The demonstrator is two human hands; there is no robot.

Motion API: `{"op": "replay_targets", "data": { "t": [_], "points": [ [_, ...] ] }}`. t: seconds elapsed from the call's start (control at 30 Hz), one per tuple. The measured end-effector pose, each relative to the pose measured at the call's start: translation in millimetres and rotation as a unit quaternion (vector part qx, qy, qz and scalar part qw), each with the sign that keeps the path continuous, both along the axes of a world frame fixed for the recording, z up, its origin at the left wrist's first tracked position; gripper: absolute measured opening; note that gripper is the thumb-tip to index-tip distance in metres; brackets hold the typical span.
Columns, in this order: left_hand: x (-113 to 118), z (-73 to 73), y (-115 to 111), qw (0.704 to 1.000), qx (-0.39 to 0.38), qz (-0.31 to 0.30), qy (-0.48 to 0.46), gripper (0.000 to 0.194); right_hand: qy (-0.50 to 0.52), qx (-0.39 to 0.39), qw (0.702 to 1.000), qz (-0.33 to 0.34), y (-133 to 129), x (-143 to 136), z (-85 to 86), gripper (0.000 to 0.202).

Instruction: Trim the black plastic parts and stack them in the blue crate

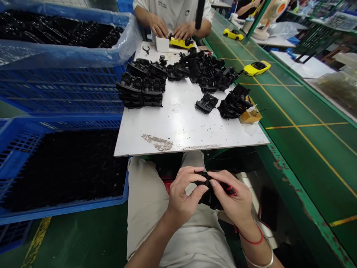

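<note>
Over my lap, my left hand [187, 191] pinches the left side of a black moulded plastic part [209, 198]. My right hand [233, 194] grips its right side, thumb and forefinger on the top edge. Fingers cover much of the part, so its full shape is hidden. Something red and black [231, 190] shows at my right palm; I cannot tell what it is. In front stands a white work board [178, 126] carrying similar-looking black toy car interior parts: a neat stack [142, 87] at left, a loose pile [205, 67] behind, and a single one [206, 103] nearer.
Blue crates [64, 212] with black parts stand on the left. To the right runs a green conveyor belt [301, 111] bearing yellow toy cars [257, 68]. A yellow block [250, 115] sits at the board's right edge. Opposite, a co-worker's hands [182, 30] handle a yellow car body [181, 42].
</note>
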State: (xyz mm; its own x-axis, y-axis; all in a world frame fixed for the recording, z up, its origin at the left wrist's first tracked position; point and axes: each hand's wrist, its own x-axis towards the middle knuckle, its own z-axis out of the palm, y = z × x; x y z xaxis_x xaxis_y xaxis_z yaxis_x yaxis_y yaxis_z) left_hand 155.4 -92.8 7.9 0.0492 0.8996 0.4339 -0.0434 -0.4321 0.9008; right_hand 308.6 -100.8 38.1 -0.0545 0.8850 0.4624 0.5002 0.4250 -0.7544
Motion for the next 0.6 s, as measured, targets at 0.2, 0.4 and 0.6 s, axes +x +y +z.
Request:
{"op": "replay_targets", "data": {
  "t": [0.2,0.4,0.6],
  "points": [
    [-0.8,1.5,-1.4,1.000,-0.006,-0.002,-0.017,0.010,0.003,0.009,1.000,0.018,-1.4,1.2,-1.8,0.040],
    [-1.2,2.0,1.4,0.999,-0.017,-0.016,-0.029,0.010,0.008,0.021,0.999,0.036,-0.1,2.7,-0.3,0.043],
    [-0.1,-2.2,1.7,0.999,-0.033,-0.022,-0.036,0.007,-0.004,0.027,0.997,0.070,3.2,4.9,1.9,0.047]
  ]
}}
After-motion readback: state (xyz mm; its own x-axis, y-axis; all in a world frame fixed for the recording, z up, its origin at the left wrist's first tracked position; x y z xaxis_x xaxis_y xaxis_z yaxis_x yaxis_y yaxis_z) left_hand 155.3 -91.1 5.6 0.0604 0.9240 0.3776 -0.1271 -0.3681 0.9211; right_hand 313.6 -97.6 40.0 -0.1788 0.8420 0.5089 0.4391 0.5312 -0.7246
